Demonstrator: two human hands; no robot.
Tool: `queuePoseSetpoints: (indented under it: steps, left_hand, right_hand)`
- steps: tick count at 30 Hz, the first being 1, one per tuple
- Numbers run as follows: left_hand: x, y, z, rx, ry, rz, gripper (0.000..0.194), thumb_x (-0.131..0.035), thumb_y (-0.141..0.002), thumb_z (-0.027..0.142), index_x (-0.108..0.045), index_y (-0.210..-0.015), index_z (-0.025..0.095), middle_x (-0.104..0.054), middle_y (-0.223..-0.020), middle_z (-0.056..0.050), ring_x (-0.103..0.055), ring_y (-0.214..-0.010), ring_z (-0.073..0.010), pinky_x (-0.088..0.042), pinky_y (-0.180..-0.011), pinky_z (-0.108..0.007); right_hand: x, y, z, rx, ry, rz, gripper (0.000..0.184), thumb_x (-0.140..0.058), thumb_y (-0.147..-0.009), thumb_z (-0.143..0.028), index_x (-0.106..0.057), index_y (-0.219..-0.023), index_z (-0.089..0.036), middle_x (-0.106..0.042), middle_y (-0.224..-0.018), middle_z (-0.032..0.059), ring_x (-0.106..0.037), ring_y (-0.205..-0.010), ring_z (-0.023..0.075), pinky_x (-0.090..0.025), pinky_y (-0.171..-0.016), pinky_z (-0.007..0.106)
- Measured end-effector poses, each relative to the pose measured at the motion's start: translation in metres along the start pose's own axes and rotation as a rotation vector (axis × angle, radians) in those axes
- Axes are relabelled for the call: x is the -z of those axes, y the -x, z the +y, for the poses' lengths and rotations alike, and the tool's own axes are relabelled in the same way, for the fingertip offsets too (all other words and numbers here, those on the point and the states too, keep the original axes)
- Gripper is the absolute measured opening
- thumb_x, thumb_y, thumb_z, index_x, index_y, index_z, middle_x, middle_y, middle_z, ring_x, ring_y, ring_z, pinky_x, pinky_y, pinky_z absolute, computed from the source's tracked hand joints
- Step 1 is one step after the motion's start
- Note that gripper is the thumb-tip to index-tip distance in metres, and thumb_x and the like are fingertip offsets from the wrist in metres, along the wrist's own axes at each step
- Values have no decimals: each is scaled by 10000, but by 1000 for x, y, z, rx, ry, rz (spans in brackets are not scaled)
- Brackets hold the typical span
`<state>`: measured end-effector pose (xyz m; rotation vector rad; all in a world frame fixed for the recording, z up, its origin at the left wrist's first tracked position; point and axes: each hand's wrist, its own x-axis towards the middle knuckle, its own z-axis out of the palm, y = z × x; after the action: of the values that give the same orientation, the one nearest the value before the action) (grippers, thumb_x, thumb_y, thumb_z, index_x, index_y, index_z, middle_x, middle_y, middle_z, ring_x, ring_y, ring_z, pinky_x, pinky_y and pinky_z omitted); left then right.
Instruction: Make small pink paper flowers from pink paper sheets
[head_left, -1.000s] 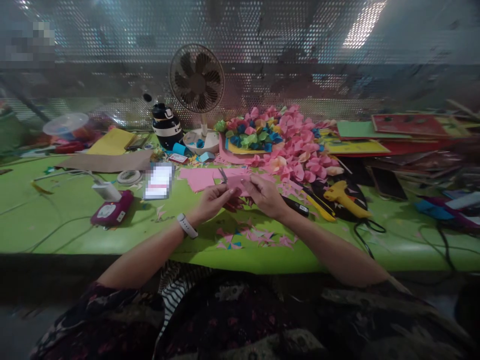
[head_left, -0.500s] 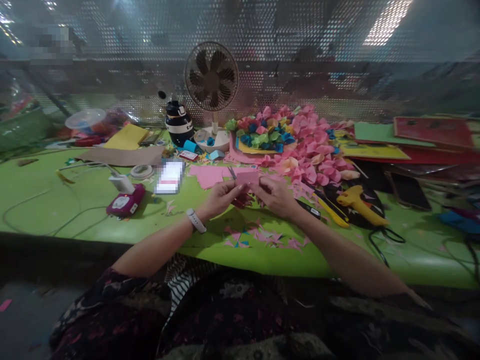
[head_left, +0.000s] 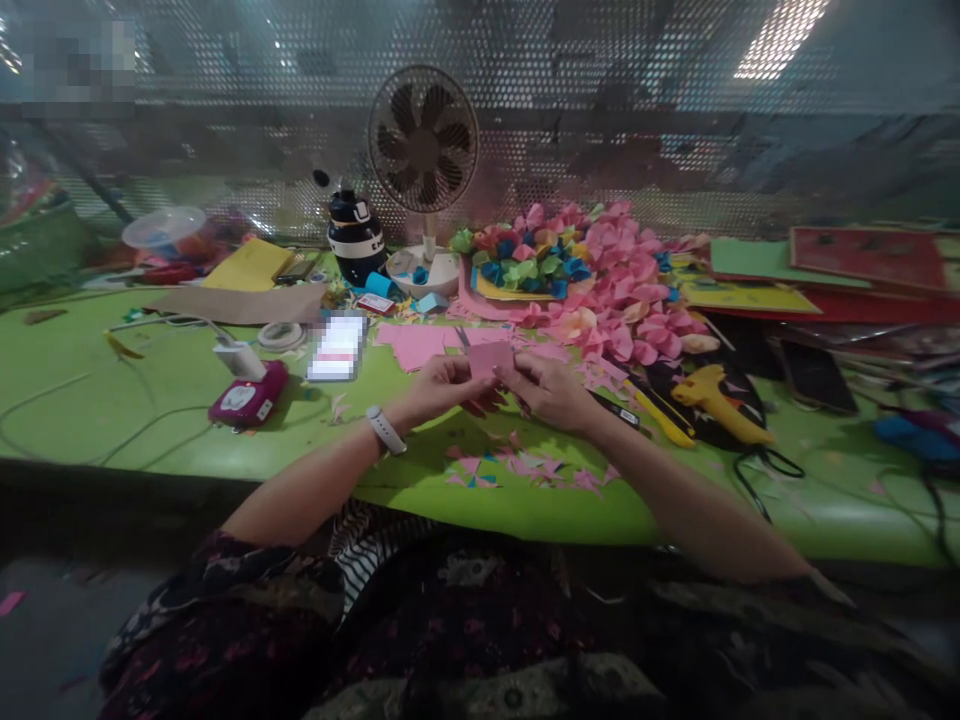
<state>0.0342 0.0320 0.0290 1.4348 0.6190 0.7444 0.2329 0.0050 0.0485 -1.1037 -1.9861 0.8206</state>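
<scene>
A small pink paper piece [head_left: 490, 358] is held up between both hands above the table. My left hand [head_left: 444, 388] pinches its lower left side with the thumb in front. My right hand [head_left: 549, 390] is closed on its right edge. Scissor blades [head_left: 463, 338] point up just behind the paper's left corner; their handles are hidden, and I cannot tell whether they lie on the table. Behind the hands are larger pink paper sheets [head_left: 414, 346]. Pink paper scraps [head_left: 536, 468] lie scattered nearer to me.
Folded paper flowers [head_left: 622, 285] pile up at the back, beside a fan [head_left: 424, 140] and a dark bottle [head_left: 355, 240]. On the right lie a yellow glue gun [head_left: 720, 402] and a yellow cutter [head_left: 664, 415]. Left are a phone [head_left: 337, 348] and a purple power box [head_left: 251, 395].
The pink paper has turned from a slant to nearly upright and facing me, and both hands have shifted their pinch along its lower edge. The camera view has swung slightly left.
</scene>
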Motion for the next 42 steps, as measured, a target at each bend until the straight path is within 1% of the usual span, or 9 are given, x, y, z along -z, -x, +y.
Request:
queuePoseSetpoints:
  steps: [6, 10, 15, 19, 24, 28, 32, 36, 42]
  left_hand:
    - [5, -1, 2, 1, -55, 9, 429, -783, -761, 503, -705, -890, 101, -766, -818, -118, -736, -683, -176, -618, -651, -295]
    - [8, -3, 2, -3, -77, 22, 429, -784, -755, 506, -721, -909, 110, -769, -827, -127, -739, -688, -187, -619, -657, -302]
    - [9, -4, 2, 2, -104, 20, 429, -786, -741, 527, -710, -864, 123, -769, -804, -123, -737, -665, -188, -620, -639, -299]
    - [14, -3, 10, -10, -99, 79, 417, -805, -723, 518, -683, -826, 133, -761, -772, -113, -740, -667, -197, -627, -650, -313]
    - [20, -4, 21, -98, -108, 266, 414, -785, -741, 525, -691, -870, 144, -765, -834, -108, -747, -730, -200, -620, -640, -285]
    - [13, -3, 19, -123, -73, 254, 524, -807, -714, 529, -680, -1053, 150, -772, -966, -116, -755, -862, -231, -624, -672, -295]
    - [5, -1, 14, -108, -164, 225, 438, -817, -704, 509, -698, -893, 132, -773, -885, -117, -751, -769, -213, -620, -679, -301]
    - [6, -3, 16, -156, -157, 257, 383, -815, -711, 484, -667, -780, 138, -759, -796, -93, -736, -693, -187, -614, -664, -300]
    - [27, -11, 23, -253, -20, 589, 319, -776, -771, 435, -627, -808, 155, -758, -835, -72, -723, -689, -147, -595, -664, -261]
  right_hand:
    - [8, -2, -3, -63, -66, -114, 415, -538, -923, -584, -514, -782, -195, -551, -603, -23, -519, -487, 106, -401, -482, 240]
    - [19, -3, -6, -116, -93, -248, 261, -550, -942, -438, -545, -870, -188, -621, -708, -4, -597, -545, 113, -473, -526, 237]
    - [27, -2, -15, -107, 11, -293, 96, -501, -964, -253, -554, -915, -190, -634, -743, -11, -615, -565, 101, -493, -567, 224]
    - [43, -2, -14, -101, 26, -225, 155, -488, -976, -208, -491, -822, -189, -633, -724, 1, -611, -547, 93, -478, -546, 216]
    - [60, -4, -6, -138, -77, 0, 205, -512, -991, -269, -477, -806, -189, -631, -734, 16, -580, -511, 81, -442, -494, 212]
    - [45, -2, -11, -127, -60, -109, 162, -481, -994, -242, -489, -841, -188, -633, -737, 5, -594, -519, 88, -450, -508, 216]
    - [27, 0, -20, -115, 59, -191, 140, -441, -987, -222, -504, -867, -187, -637, -747, 1, -598, -524, 98, -458, -536, 232]
    - [27, -8, -18, -96, 98, -182, 119, -449, -974, -228, -512, -882, -186, -646, -761, 5, -593, -519, 96, -458, -551, 236]
    - [55, -17, -16, -135, 251, 12, 165, -526, -921, -262, -582, -1039, -162, -679, -826, 54, -645, -671, 150, -510, -633, 275]
